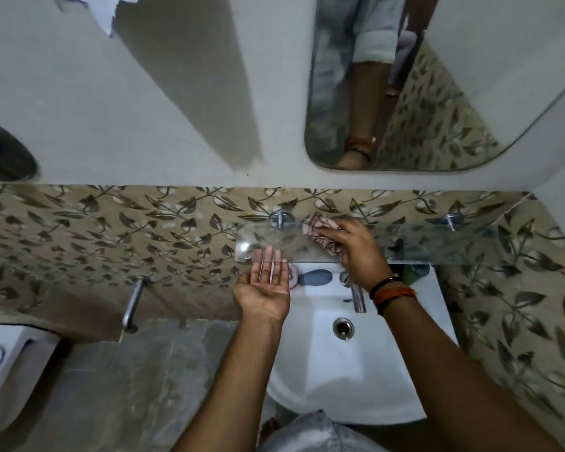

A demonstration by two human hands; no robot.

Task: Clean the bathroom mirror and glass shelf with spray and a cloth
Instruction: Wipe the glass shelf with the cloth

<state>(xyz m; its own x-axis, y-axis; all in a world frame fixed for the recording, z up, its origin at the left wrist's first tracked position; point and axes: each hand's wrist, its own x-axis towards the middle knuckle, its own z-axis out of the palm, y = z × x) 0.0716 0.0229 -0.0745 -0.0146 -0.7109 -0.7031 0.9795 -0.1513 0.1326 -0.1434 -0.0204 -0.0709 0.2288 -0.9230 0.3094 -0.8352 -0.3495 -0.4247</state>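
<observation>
Our right hand (356,247) pressed the pink cloth (317,233), bunched under curled fingers, onto the glass shelf (454,244) near its left end. Left hand (265,288) lay open, palm up, empty, at the shelf's front-left edge. Mirror (437,93) hung above.

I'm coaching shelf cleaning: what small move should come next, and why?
Probably sweep the cloth leftward along the glass shelf: the right hand presses it mid-shelf, and the left hand waits cupped, palm up, under the left front edge.
</observation>
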